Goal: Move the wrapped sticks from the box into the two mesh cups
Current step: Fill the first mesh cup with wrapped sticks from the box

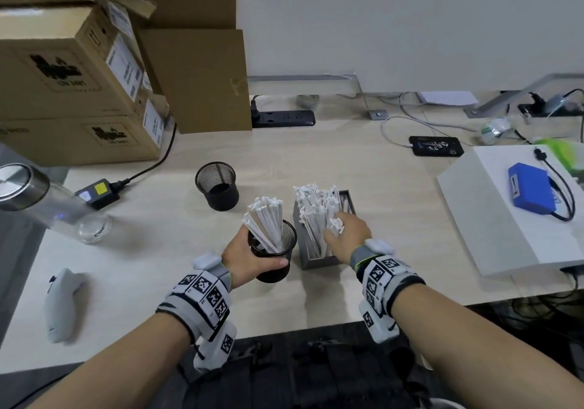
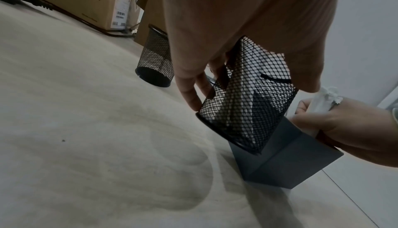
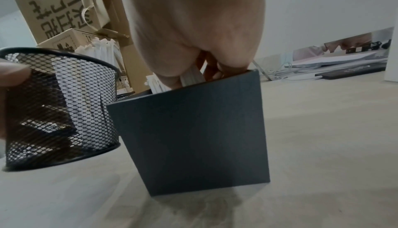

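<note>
My left hand grips the near black mesh cup round its side, thumb on the front. Several white wrapped sticks stand in this cup, leaning left. Just to its right is the grey box, packed with wrapped sticks. My right hand reaches into the box from above, and its fingers curl round a bundle of sticks. The second mesh cup stands empty farther back on the left. In the right wrist view the box wall hides my fingertips.
Stacked cardboard boxes fill the back left, with a power strip behind. A black adapter, a glass bottle and a white device lie left. A white case with a blue pack sits right.
</note>
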`<move>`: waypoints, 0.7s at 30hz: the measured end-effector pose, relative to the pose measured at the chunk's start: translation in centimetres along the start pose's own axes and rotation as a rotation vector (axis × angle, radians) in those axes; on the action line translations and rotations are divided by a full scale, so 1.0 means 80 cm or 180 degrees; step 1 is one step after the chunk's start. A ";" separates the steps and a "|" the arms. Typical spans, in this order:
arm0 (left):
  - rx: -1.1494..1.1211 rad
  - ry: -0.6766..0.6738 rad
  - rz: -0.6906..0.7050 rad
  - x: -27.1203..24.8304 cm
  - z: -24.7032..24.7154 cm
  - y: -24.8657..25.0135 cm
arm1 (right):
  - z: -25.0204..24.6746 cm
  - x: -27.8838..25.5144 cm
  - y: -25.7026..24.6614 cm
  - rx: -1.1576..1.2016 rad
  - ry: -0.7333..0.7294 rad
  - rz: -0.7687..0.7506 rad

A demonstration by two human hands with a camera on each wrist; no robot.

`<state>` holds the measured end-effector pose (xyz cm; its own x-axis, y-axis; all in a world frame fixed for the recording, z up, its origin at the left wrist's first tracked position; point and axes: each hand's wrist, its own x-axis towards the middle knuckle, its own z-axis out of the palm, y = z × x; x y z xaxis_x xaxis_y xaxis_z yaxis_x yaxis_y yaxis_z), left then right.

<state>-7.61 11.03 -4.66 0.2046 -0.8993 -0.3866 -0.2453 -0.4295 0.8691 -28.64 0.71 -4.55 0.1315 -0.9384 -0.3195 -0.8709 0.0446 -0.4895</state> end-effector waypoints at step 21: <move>0.0241 0.0006 0.0146 0.001 0.000 0.010 | -0.007 -0.007 -0.006 -0.0120 -0.0423 -0.0043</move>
<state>-7.77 10.60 -3.98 0.1932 -0.9180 -0.3462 -0.3253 -0.3928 0.8602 -28.56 1.02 -3.70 0.2028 -0.8850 -0.4191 -0.8855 0.0170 -0.4643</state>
